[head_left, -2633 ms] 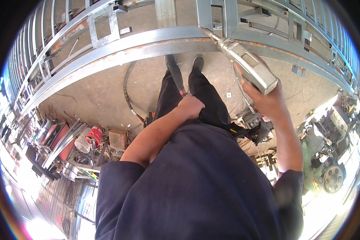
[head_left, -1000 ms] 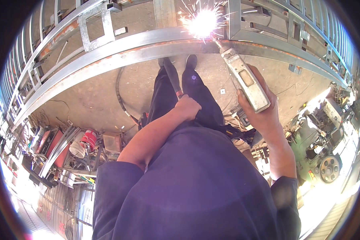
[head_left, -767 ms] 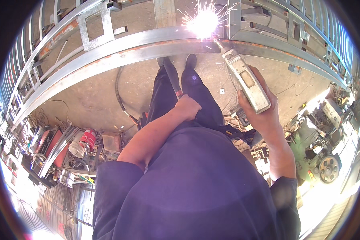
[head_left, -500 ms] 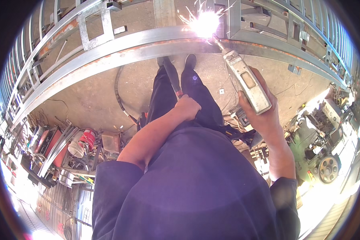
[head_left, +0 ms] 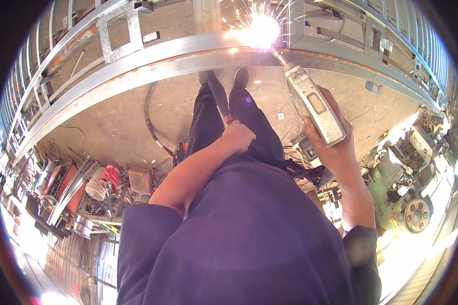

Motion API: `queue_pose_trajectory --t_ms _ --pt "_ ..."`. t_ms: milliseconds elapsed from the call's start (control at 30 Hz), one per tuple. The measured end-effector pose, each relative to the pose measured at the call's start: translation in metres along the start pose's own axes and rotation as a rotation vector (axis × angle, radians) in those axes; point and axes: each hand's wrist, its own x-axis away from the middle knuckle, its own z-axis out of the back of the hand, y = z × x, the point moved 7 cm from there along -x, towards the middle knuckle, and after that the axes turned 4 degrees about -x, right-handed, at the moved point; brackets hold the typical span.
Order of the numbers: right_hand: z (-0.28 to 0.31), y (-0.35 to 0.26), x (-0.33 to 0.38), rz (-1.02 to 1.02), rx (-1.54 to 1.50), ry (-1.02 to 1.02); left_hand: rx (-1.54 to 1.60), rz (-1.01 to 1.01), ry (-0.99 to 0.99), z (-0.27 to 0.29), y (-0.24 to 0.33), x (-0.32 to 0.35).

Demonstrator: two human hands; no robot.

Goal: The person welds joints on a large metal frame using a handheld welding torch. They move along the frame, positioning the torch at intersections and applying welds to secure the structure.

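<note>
Your right hand (head_left: 336, 147) gripping long grey box-shaped welding gun (head_left: 315, 104), tip sparking (head_left: 259, 28) against curved galvanised steel frame rail (head_left: 152, 58). Left hand (head_left: 239, 137) fisted, resting on dark trouser thigh (head_left: 257, 127). Advice: be keeping tip steady on joint, eyes shielded.

grey welding tool (head_left: 314, 104), dark navy shirt (head_left: 249, 239), black trousers (head_left: 229, 122)

A small rectangular window (head_left: 317, 102), tan with a dark frame, sits on the grey welding tool (head_left: 314, 104), near its middle; whether it is a screen or a label cannot be told. A small pale square tag (head_left: 281, 116) lies on the concrete floor (head_left: 112, 127) beside the legs.
</note>
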Motion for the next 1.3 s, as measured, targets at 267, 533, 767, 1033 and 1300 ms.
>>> queue_pose_trajectory --t_ms 267,533,767,1033,1300 --pt "0.001 0.006 0.004 0.060 -0.008 0.020 -0.015 -0.001 0.014 -0.001 0.002 -0.002" --pt "0.001 0.010 0.008 0.048 -0.022 0.025 -0.009 -0.012 0.020 -0.002 0.003 -0.002" --pt "0.009 0.015 0.019 -0.100 -0.095 0.031 -0.056 -0.008 -0.005 -0.006 0.001 -0.006" --pt "0.021 0.010 0.008 -0.195 -0.101 -0.033 -0.041 -0.011 0.022 -0.002 0.001 -0.006" --pt "0.025 0.026 -0.002 -0.242 -0.116 -0.053 -0.035 -0.024 0.080 0.001 0.005 -0.008"
